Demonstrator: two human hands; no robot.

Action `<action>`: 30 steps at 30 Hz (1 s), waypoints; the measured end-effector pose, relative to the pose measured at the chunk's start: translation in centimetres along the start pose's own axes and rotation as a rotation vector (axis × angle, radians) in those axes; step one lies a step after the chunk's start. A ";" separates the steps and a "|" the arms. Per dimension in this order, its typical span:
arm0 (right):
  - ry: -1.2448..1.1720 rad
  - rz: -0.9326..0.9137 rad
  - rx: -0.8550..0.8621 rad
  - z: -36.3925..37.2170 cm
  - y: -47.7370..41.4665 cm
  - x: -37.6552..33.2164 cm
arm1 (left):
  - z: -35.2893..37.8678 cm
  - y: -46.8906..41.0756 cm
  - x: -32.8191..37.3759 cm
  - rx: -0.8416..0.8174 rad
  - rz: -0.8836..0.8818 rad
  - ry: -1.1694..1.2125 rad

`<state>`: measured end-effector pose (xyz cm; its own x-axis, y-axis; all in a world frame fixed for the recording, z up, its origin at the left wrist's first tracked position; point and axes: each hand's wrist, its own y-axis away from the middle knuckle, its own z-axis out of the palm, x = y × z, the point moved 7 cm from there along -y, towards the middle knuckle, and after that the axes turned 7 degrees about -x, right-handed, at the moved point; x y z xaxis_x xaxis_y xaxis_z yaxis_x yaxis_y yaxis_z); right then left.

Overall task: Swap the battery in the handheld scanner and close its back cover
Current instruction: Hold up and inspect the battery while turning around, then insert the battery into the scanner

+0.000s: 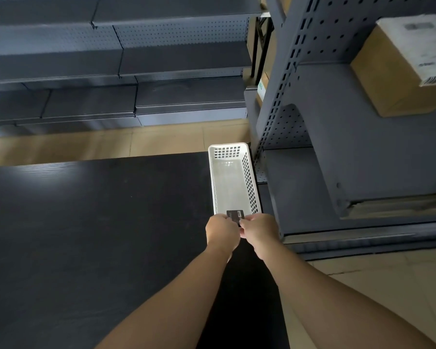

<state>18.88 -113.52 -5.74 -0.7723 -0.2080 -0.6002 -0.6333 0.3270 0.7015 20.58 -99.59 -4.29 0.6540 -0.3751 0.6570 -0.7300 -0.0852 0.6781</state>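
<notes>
A small dark flat object with a white label, either the battery or the scanner's back point(235, 215), is pinched between both of my hands just above the near end of a white perforated basket point(249, 182). My left hand point(221, 233) grips its left side with fingers curled. My right hand point(259, 231) holds its right side and lower edge. Most of the dark object is hidden behind my fingers, so I cannot tell whether a scanner body is there too. The basket looks bare inside.
The basket stands at the right edge of a dark table point(98, 222). Grey metal shelving point(337, 147) rises close on the right, with a cardboard box point(403, 66) on a shelf. More grey shelves point(111, 71) run along the back, beyond a strip of tan floor.
</notes>
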 end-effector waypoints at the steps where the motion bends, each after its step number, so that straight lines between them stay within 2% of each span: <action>1: 0.007 -0.006 -0.012 0.0 0.0 -0.2 | -0.2 0.1 0.4 0.010 0.028 -0.021; 5: 0.260 -0.219 -0.015 -0.7 1.9 -2.6 | -1.1 1.6 2.6 -0.010 0.201 -0.265; 8: 0.578 -0.430 -0.027 -1.5 4.8 -5.9 | -2.2 3.4 4.6 -0.054 0.297 -0.619; 10: 0.805 -0.523 -0.055 -1.9 7.1 -8.0 | -4.0 4.9 5.8 -0.042 0.304 -0.699; 16: 1.254 -0.754 -0.045 -1.4 14.4 -14.6 | -11.7 10.5 8.3 0.126 0.345 -1.053; 24: 1.434 -1.046 -0.145 9.9 25.3 -17.6 | -25.3 19.6 1.6 0.425 0.169 -0.968; 30: 1.503 -1.281 -0.315 23.7 36.8 -16.3 | -36.1 28.1 -9.2 0.577 -0.003 -0.828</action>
<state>9.30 -76.26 20.74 0.7421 -0.6642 -0.0900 -0.6049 -0.7215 0.3370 1.28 -65.21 20.62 0.4724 -0.8785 0.0715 -0.8565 -0.4384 0.2723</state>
